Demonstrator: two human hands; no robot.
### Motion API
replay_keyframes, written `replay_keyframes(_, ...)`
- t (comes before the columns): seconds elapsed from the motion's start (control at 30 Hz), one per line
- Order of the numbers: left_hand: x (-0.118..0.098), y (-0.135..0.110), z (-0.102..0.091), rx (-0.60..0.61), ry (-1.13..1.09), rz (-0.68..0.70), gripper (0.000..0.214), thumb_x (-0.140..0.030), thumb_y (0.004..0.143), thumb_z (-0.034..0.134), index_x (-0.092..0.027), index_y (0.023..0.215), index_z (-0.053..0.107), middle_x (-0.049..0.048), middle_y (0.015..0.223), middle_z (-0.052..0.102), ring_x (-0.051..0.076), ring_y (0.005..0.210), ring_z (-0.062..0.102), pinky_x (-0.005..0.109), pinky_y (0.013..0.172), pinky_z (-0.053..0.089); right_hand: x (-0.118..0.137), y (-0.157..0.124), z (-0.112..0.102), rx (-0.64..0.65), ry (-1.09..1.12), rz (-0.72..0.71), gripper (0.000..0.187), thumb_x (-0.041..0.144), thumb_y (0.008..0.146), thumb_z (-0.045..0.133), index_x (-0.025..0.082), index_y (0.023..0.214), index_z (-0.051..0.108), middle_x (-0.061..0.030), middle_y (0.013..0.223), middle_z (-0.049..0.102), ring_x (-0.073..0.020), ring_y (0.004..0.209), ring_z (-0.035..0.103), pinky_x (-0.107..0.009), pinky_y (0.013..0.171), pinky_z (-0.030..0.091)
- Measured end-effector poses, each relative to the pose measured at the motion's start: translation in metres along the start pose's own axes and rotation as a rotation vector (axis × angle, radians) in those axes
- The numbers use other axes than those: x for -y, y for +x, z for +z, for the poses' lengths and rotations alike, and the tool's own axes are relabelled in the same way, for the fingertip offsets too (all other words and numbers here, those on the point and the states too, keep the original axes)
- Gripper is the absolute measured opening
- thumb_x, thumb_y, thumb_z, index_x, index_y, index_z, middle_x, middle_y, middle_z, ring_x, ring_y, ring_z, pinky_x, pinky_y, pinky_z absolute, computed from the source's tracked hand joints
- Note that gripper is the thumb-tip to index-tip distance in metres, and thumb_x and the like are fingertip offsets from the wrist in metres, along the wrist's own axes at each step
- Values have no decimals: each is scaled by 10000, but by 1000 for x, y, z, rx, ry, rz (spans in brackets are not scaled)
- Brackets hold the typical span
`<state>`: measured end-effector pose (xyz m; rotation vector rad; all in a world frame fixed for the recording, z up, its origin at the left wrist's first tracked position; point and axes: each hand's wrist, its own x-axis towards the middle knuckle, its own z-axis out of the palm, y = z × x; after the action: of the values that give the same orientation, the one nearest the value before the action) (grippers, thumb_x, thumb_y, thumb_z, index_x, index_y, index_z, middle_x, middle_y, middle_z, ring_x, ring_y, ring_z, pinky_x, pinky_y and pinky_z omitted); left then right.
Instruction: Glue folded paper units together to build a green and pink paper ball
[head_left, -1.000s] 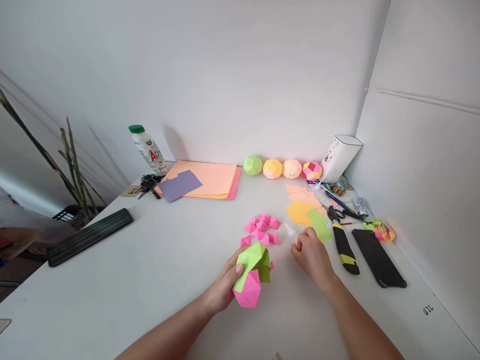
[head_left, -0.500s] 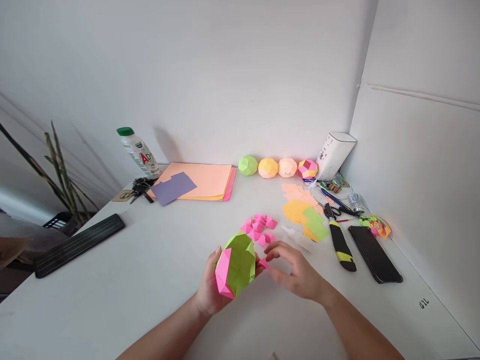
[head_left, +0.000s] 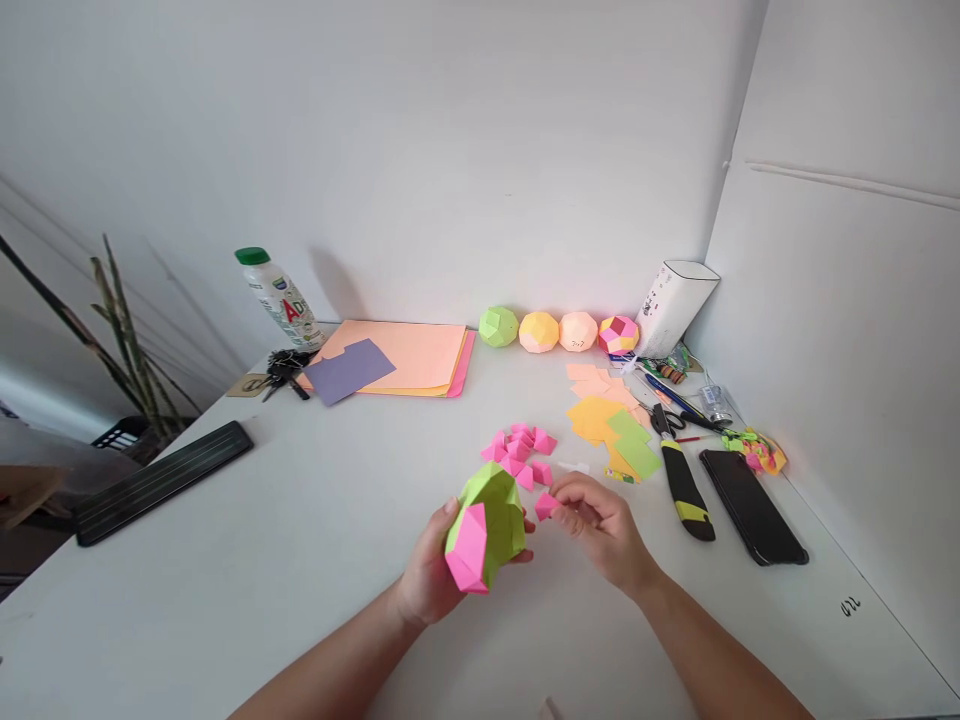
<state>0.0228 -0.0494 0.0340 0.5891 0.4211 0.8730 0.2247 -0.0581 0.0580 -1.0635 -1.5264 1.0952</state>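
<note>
My left hand is wrapped round a half-built paper polyhedron, green with a pink face on its near side and a hollow opening facing right. Its fingertips show past the right edge. Just to the right, my right hand pinches a small folded pink paper piece between thumb and forefinger, apart from the polyhedron. Behind both hands lies a loose pile of several similar pink folded pieces on the white table.
Finished paper balls line the wall. Paper scraps, a utility knife, scissors and a black phone lie on the right. Stacked coloured sheets, keys, a bottle and a black bar are leftward.
The polyhedron has turned, so its opening faces more to the right. My right hand has moved slightly right with the small pink piece, which was beside the left fingertips before.
</note>
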Motion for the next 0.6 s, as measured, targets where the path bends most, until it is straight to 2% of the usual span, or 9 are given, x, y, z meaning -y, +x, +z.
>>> replay_keyframes(0.13,4,0,-4,90,124,-1,495,-513,837,497,-193,1211,544,148,1171,602,332,1057,580,521,880,462,7,-3,-2,22,-65,-156,98,270,869,564,241,789,612,-28,803,525,-180,768,526,-338,704,467)
replay_keyframes(0.2,6,-1,-5,99,132,-5,474,-496,851,489,-220,1236,513,138,1242,559,328,1093,564,519,903,453,11,-5,1,40,-110,-210,75,249,856,575,246,793,616,-35,844,509,-194,834,527,-357,759,468)
replay_keyframes(0.3,7,-1,-6,100,118,-12,443,-461,857,499,-232,1235,496,132,1255,544,321,1110,557,520,920,444,13,-8,7,39,-168,-216,87,250,853,576,242,780,623,-60,968,500,-218,956,515,-390,851,455)
replay_keyframes(0.4,8,-1,-5,107,115,-16,447,-443,846,525,-225,1234,485,135,1227,555,320,1094,565,536,920,436,13,-10,10,33,-144,-152,113,287,858,578,240,771,632,-77,1104,503,-238,1062,498,-409,919,429)
replay_keyframes(0.6,8,-1,-3,88,198,21,501,-418,818,584,-224,1268,477,131,1208,576,320,1070,573,502,901,445,11,-11,12,18,71,145,230,399,840,609,217,700,621,-80,1270,499,-263,1195,461,-422,980,396)
